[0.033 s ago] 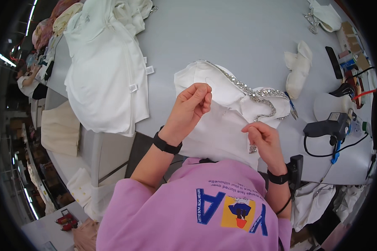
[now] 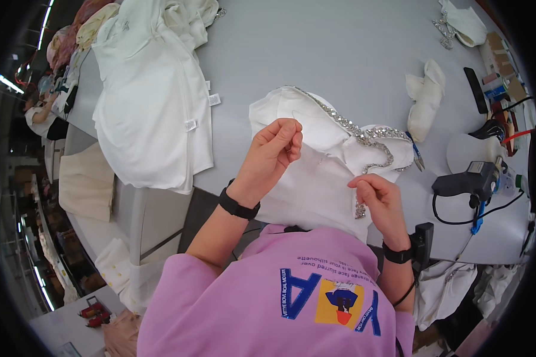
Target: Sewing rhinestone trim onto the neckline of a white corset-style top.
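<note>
A white garment (image 2: 315, 178) edged with a sparkling rhinestone trim (image 2: 363, 134) lies on the grey table (image 2: 327, 47) right in front of me. My left hand (image 2: 277, 149) is raised just over the garment's upper left part, with the fingertips pinched together; I cannot make out anything thin between them. My right hand (image 2: 380, 199) pinches the garment's lower right edge, beside a short dangling end of the trim (image 2: 360, 209). Both wrists wear black bands.
A larger white garment (image 2: 155, 101) is spread at the table's left. To the right lie a folded white cloth (image 2: 426, 95), small blue-handled snips (image 2: 415, 152), a black glue gun (image 2: 464, 178) with its cable, and a black flat device (image 2: 475, 89). Another person (image 2: 39, 113) is far left.
</note>
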Demonstrator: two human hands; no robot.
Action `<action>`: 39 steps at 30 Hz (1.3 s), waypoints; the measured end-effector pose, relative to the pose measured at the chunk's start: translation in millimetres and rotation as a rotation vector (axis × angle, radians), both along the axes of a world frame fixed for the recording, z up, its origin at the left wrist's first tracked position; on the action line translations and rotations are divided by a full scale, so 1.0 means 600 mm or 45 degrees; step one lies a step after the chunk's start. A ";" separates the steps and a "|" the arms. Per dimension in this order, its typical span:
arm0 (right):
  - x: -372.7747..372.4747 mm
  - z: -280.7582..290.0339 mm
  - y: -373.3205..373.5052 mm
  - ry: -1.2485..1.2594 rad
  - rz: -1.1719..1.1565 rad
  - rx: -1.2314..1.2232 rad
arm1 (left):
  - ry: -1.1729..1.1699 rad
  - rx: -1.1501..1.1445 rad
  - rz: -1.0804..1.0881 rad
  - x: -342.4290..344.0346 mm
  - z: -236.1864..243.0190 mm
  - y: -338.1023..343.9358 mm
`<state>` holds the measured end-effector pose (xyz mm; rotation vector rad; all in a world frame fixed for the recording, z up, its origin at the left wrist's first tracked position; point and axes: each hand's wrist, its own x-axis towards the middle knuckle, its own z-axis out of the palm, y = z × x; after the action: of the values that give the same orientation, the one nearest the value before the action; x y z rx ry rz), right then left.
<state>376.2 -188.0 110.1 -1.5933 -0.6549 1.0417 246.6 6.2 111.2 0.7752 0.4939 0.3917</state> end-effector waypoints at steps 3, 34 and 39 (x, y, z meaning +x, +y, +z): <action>0.020 -0.007 -0.014 -0.247 -0.079 0.072 | -0.018 0.009 0.005 0.001 -0.008 -0.002; 0.095 -0.001 -0.069 0.700 -0.884 0.790 | -0.052 0.110 0.010 0.001 -0.025 0.000; 0.088 0.002 -0.062 0.680 -0.736 0.822 | 0.005 0.147 0.031 0.003 -0.030 -0.003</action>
<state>428.9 -225.0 111.0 -0.8026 -0.1121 0.6705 248.2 4.1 93.4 0.8822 0.4876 0.4440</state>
